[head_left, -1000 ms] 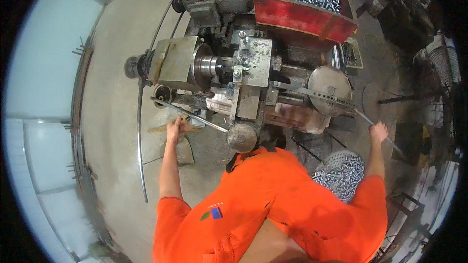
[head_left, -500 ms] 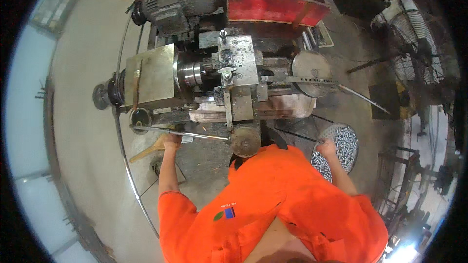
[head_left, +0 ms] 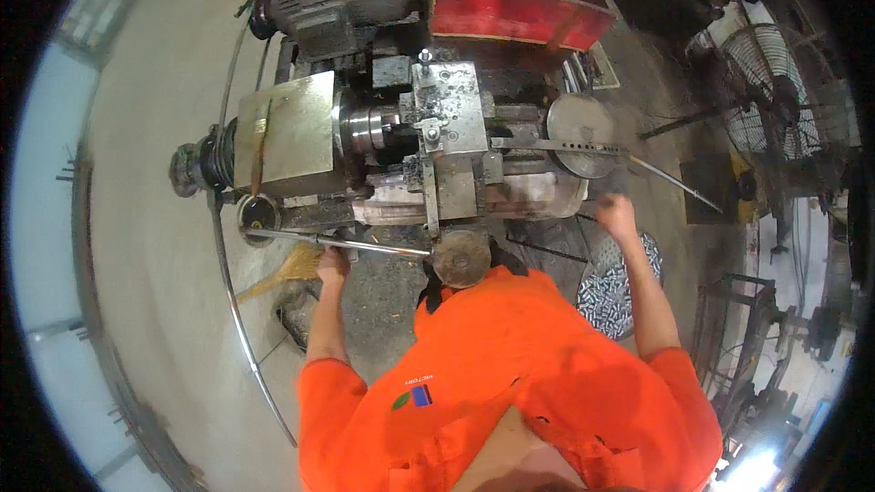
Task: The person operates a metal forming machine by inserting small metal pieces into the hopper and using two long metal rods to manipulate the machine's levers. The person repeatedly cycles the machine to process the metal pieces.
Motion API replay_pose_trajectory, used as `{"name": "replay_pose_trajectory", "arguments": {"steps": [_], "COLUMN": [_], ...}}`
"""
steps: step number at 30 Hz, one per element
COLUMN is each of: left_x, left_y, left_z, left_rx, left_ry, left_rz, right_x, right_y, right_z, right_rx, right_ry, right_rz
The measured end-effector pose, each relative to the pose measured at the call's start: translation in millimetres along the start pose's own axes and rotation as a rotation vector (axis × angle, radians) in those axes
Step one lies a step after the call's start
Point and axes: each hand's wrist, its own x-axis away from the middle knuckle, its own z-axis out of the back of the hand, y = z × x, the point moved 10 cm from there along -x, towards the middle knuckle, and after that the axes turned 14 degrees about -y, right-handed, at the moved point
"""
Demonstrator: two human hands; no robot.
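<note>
My left hand point(head_left: 334, 264) is closed just below the long metal lever point(head_left: 383, 247), beside a straw-coloured brush point(head_left: 296, 266). What its fingers hold, if anything, is hidden. My right hand point(head_left: 617, 217) is raised, closed, above the round tray point(head_left: 652, 251) of short shiny metal pieces point(head_left: 606, 296); I cannot make out what is in its fingers. Before me stands a lathe-like machine with a spindle chuck point(head_left: 366, 128) and a tool block point(head_left: 451, 109) strewn with dark chips. A round disc point(head_left: 461, 258) sits close to my body.
A red bin point(head_left: 519, 20) full of similar metal pieces stands at the back, next to an electric motor point(head_left: 342, 0). At the right are a perforated bar lever point(head_left: 592, 147) over a round plate point(head_left: 583, 114) and a fan point(head_left: 770, 91). A thin rod point(head_left: 239, 319) curves along the left.
My right hand has lifted from the tray of metal pieces and moved forward toward the machine. My left hand has shifted slightly right, staying near the lever.
</note>
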Motion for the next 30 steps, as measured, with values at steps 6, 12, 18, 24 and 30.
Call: {"name": "replay_pose_trajectory", "arguments": {"steps": [6, 12, 18, 24, 30], "left_x": [36.1, 200.5, 329.3, 343.7, 350.8], "left_y": [-17.1, -75.0, -314.7, -251.7, -105.7], "left_z": [5.4, 228.3, 40.7, 68.0, 53.2], "left_rx": [0.459, 0.779, 0.617, 0.527, 0.629], "left_ry": [-0.142, 0.658, 0.393, 0.641, 0.657], "left_rz": [-0.026, -0.240, 0.813, 0.827, 0.835], "right_x": [-52.7, -61.2, -56.1, -56.3, -71.7], "right_y": [-267.2, -413.2, -467.1, -462.5, -441.4], "right_z": [63.4, 17.4, -37.2, -33.9, -27.6], "right_rx": [-0.275, 0.083, 0.281, 0.345, 0.329], "right_ry": [0.023, -0.042, -0.193, -0.134, -0.134], "right_rz": [0.645, 0.936, 1.032, 1.094, 1.008]}}
